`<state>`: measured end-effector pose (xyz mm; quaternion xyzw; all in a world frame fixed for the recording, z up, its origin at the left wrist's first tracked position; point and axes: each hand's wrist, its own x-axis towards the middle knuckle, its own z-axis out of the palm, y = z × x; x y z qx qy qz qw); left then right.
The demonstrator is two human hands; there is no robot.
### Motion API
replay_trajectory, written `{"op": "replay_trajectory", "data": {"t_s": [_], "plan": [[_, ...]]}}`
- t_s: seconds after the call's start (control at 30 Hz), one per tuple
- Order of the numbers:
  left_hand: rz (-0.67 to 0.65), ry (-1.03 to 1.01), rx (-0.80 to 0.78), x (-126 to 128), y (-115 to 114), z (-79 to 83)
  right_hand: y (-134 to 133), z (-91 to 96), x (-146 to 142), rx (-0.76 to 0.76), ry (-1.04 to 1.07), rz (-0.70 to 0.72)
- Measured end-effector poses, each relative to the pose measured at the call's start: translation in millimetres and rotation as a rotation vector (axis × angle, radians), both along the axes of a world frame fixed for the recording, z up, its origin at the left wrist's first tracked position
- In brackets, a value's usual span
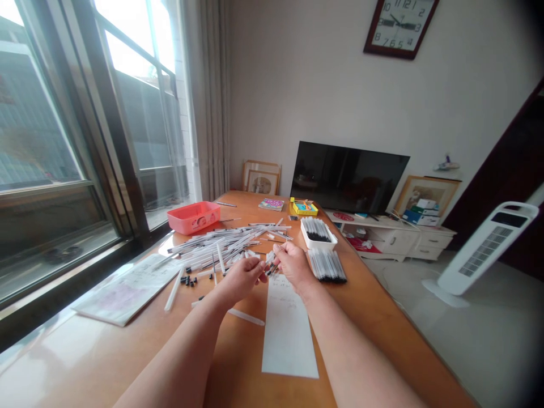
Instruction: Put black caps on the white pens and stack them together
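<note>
Over the middle of the table, my left hand (243, 279) and my right hand (294, 264) are close together with fingers pinched. Slim pen parts (272, 268) with dark ends show at my right fingertips; their exact kind is too small to tell. Whatever my left fingertips grip is hidden. Beyond the hands spreads a loose pile of clear pen barrels (221, 241). Small black pen caps (189, 280) lie left of my left hand. A white sheet (289, 334) with handwriting is under my right hand. Right of it lies a row of capped pens (326, 265).
A white tray (319, 245) holds more pens. At the back left stands a red plastic box (193, 220). A notebook (123, 292) lies on the left, a yellow box (305, 208) and booklet (272, 204) at the far end. A tower fan (484, 255) stands right of the table.
</note>
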<state>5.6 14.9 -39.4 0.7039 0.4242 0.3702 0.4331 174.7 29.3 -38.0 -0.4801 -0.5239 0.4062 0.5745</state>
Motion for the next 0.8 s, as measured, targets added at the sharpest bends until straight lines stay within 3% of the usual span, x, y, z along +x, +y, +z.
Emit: {"op": "replay_trajectory", "data": {"t_s": [0.3,0.57,0.8], "plan": [[0.200,-0.051,0.199,10,0,-11.4,1,-4.8,-6,-0.081,0.112,-0.013],[0.011,-0.100,-0.057,10,-7,-3.8,-1,-1.4,-4,-0.072,0.153,0.021],[0.242,0.049,0.178,11,-6,-5.5,0,-7.4,-9,-0.104,0.180,0.025]]}}
